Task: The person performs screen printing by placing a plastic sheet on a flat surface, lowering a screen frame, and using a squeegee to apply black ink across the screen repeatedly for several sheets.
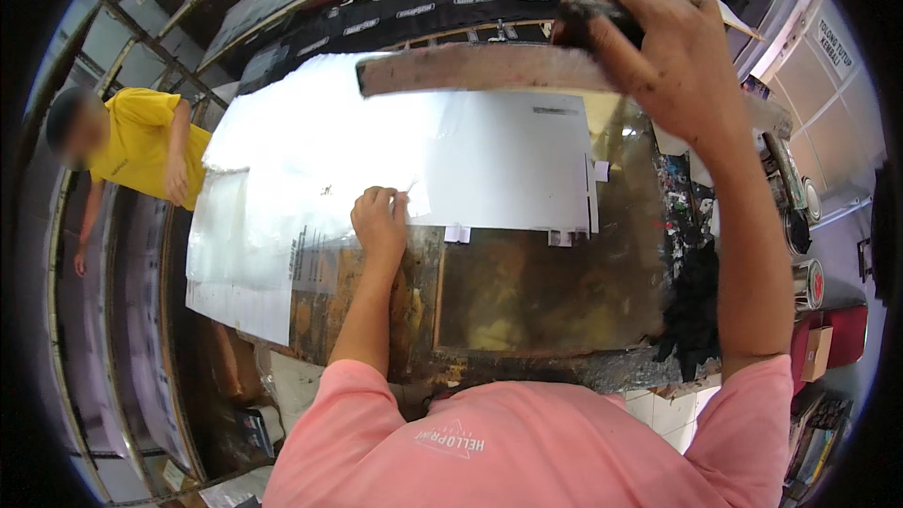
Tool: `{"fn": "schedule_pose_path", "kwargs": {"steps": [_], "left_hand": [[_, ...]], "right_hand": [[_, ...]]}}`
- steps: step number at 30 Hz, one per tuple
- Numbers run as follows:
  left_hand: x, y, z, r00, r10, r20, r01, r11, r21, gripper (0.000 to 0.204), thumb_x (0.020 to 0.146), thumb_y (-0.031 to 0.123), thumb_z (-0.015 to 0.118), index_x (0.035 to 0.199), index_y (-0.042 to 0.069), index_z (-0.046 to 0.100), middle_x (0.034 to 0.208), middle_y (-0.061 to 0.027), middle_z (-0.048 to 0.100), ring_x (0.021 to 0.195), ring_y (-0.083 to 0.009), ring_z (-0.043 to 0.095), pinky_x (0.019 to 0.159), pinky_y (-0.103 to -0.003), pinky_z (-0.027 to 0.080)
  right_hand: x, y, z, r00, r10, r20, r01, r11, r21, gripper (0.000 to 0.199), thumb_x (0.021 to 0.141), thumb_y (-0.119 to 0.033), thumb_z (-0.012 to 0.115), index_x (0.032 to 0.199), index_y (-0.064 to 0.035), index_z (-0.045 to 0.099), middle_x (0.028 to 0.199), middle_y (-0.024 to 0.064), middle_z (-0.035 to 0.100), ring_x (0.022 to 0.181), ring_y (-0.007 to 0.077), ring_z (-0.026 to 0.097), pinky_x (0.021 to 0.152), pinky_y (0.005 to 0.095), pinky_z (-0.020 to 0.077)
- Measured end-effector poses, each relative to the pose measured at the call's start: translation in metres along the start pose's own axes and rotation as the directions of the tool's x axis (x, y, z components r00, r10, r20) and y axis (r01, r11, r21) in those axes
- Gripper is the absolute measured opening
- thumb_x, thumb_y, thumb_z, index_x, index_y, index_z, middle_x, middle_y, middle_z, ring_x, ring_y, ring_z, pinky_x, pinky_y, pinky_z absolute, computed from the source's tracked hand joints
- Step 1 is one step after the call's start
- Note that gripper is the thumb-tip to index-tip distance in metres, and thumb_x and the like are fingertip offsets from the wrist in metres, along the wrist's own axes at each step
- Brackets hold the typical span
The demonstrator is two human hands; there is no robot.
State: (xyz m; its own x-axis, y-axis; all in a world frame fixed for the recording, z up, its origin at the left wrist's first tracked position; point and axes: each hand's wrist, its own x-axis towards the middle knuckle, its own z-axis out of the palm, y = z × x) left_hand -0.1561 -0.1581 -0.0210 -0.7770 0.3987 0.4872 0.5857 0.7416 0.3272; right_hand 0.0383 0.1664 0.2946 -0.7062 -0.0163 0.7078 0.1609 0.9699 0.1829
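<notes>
Your right hand grips one long flat brown bar toward the table's far edge | your left hand bends at smooth white sheets, pinching: cannot tell | three small pale tabs.

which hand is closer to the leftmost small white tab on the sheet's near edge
Left. The left hand is just left of the tab; the right hand is farther off, beyond it to the right, gripping a long flat bar.
</notes>
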Motion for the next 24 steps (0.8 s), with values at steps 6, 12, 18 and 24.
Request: {"fn": "schedule_pose_path", "kwargs": {"steps": [6, 12, 18, 24], "left_hand": [[0.053, 0.011, -0.026, 0.978, -0.207, 0.024, 0.197, 0.882, -0.429, 0.031, 0.106, 0.030, 0.064, 0.109, 0.001, 0.074, 0.106, -0.0164, 0.077, 0.095, -0.0286, 0.072, 0.081, -0.041, 0.055], [-0.013, 0.092, 0.006, 0.807, 0.344, 0.480, -0.308, 0.939, -0.155, 0.110, 0.081, 0.084, 0.065, 0.152, 0.001, 0.053, 0.168, -0.0222, 0.036, 0.159, -0.0431, 0.026, 0.127, -0.068, 0.008], [-0.024, 0.198, 0.034, 0.698, 0.541, 0.468, -0.449, 0.841, -0.302, 0.119, 0.072, 0.089, 0.067, 0.153, 0.003, 0.053, 0.165, -0.0229, 0.039, 0.156, -0.0471, 0.028, 0.126, -0.069, 0.012], [-0.043, 0.226, 0.035, 0.696, 0.592, 0.407, -0.501, 0.806, -0.316, 0.114, 0.067, 0.090, 0.070, 0.147, 0.010, 0.060, 0.154, -0.0222, 0.049, 0.145, -0.0444, 0.043, 0.121, -0.077, 0.012]], "right_hand": [[0.009, 0.010, -0.001, 1.000, 0.005, -0.024, -0.005, 1.000, -0.021, 0.043, 0.099, -0.042, 0.061, 0.115, -0.0038, 0.069, 0.103, 0.0182, 0.072, 0.100, 0.0386, 0.066, 0.089, 0.0492, 0.0401], [0.022, -0.006, -0.017, 0.977, 0.182, 0.111, -0.193, 0.977, 0.095, 0.060, 0.107, -0.055, 0.045, 0.083, -0.0031, 0.063, 0.076, 0.0119, 0.065, 0.074, 0.0296, 0.065, 0.094, 0.0507, 0.0427], [0.012, -0.011, -0.012, 0.990, 0.128, 0.060, -0.133, 0.987, 0.095, 0.060, 0.107, -0.056, 0.046, 0.087, -0.0022, 0.065, 0.076, 0.0129, 0.065, 0.078, 0.0300, 0.066, 0.097, 0.0501, 0.0422], [-0.003, 0.004, -0.006, 0.992, 0.103, 0.078, -0.113, 0.986, 0.123, 0.060, 0.106, -0.056, 0.047, 0.089, -0.0015, 0.065, 0.077, 0.0138, 0.066, 0.079, 0.0305, 0.067, 0.096, 0.0500, 0.0421]]}}
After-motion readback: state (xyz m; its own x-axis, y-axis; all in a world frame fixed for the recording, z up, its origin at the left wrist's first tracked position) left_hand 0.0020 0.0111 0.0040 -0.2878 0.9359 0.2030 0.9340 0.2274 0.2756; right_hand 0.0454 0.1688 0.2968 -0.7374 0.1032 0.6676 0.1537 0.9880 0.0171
